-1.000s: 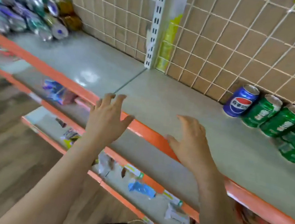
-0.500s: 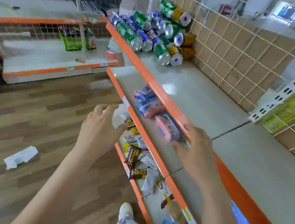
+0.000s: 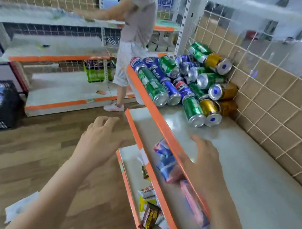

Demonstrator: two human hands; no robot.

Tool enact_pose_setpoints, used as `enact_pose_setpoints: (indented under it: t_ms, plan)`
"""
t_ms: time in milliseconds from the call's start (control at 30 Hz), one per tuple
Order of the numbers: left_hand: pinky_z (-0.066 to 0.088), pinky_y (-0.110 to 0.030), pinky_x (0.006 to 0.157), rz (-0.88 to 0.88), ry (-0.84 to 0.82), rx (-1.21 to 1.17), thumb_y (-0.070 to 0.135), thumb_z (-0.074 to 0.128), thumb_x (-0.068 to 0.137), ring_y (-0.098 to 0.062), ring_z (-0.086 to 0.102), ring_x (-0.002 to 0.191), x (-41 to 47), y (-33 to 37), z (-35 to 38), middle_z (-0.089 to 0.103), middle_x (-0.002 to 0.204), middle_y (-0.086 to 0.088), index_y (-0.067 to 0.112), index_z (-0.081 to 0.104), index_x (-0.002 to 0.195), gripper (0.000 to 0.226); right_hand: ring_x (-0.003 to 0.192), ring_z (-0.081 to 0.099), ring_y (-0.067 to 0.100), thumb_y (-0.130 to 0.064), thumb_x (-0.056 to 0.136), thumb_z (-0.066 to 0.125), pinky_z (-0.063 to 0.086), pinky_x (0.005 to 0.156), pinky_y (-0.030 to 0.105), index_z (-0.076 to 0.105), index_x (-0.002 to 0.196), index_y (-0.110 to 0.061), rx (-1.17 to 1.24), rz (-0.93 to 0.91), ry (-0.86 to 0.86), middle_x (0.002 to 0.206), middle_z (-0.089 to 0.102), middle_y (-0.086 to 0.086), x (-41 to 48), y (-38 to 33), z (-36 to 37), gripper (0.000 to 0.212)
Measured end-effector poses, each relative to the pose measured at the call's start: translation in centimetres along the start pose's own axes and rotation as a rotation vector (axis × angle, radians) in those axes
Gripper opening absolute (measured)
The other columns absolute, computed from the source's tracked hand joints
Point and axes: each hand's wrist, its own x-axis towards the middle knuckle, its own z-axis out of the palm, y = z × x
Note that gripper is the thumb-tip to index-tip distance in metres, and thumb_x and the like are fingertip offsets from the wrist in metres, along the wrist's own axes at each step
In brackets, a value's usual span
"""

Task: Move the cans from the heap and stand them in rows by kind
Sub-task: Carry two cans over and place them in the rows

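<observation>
Both grips slack, empty: left hand [image 3: 99,142] over wood floor [image 3: 24,154], right hand [image 3: 205,164] over shelf [image 3: 257,179]; cans [image 3: 179,83] heaped.

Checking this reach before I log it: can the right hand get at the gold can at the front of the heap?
Probably yes: the right hand is open and empty, and only bare shelf lies between it and the gold can.
</observation>
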Motion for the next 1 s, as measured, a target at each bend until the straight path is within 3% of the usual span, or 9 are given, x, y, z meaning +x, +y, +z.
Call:
enact_pose_setpoints:
  t_ms: [167, 400, 567, 700, 867, 1000]
  plan:
    - [0.039, -0.044, 0.099, 0.044, -0.025, 0.041, 0.043, 0.056, 0.089, -0.034, 0.039, 0.125, 7.2, 0.5, -0.4, 0.035, 0.14, -0.008, 0.024, 0.033, 0.141, 0.06, 0.126, 0.037, 0.02, -0.031, 0.085, 0.064, 0.027, 0.099, 0.025, 0.044, 0.135, -0.02, -0.025, -0.004, -0.021, 0.134, 0.046, 0.003, 6.1, -0.9, 1.7, 0.055]
    - [0.044, -0.045, 0.092, 0.212, -0.06, -0.038, 0.042, 0.057, 0.087, -0.028, 0.046, 0.116, 17.0, -0.3, -0.3, 0.044, 0.126, -0.004, 0.024, 0.046, 0.13, 0.048, 0.123, 0.038, 0.02, -0.026, 0.083, 0.066, 0.024, 0.1, 0.022, 0.046, 0.133, -0.016, -0.053, 0.066, 0.046, 0.132, 0.047, 0.004, 12.0, -1.5, 3.8, 0.054]
    - [0.039, -0.042, 0.099, 0.393, -0.109, -0.03, 0.035, 0.062, 0.085, -0.031, 0.049, 0.115, 26.1, -1.1, -1.4, 0.043, 0.132, -0.012, 0.017, 0.042, 0.137, 0.058, 0.125, 0.04, 0.023, -0.026, 0.083, 0.067, 0.025, 0.103, 0.026, 0.048, 0.132, -0.016, -0.126, 0.179, 0.153, 0.132, 0.048, 0.006, 16.0, -3.9, 6.0, 0.054]
    - [0.037, -0.043, 0.099, 0.527, -0.112, 0.006, 0.035, 0.061, 0.086, -0.035, 0.043, 0.12, 32.5, -0.3, -2.9, 0.042, 0.133, -0.016, 0.015, 0.041, 0.138, 0.059, 0.126, 0.035, 0.019, -0.029, 0.086, 0.064, 0.019, 0.094, 0.015, 0.043, 0.135, -0.019, -0.132, 0.268, 0.192, 0.133, 0.044, 0.004, 18.8, -6.5, 7.1, 0.055]
    - [0.039, -0.045, 0.098, 0.651, -0.187, -0.018, 0.039, 0.059, 0.087, -0.034, 0.043, 0.12, 35.7, 0.8, -1.8, 0.041, 0.132, -0.013, 0.016, 0.039, 0.139, 0.06, 0.129, 0.033, 0.019, -0.034, 0.087, 0.062, 0.023, 0.104, 0.026, 0.043, 0.136, -0.02, -0.18, 0.379, 0.245, 0.136, 0.043, 0.002, 20.8, -7.9, 7.7, 0.055]
    - [0.043, -0.048, 0.094, 0.721, -0.234, -0.054, 0.041, 0.057, 0.088, -0.032, 0.044, 0.118, 38.1, 2.2, -0.3, 0.04, 0.133, -0.011, 0.016, 0.037, 0.14, 0.061, 0.128, 0.035, 0.022, -0.033, 0.086, 0.063, 0.024, 0.103, 0.029, 0.043, 0.136, -0.019, -0.231, 0.45, 0.274, 0.136, 0.044, 0.004, 21.8, -7.6, 7.2, 0.055]
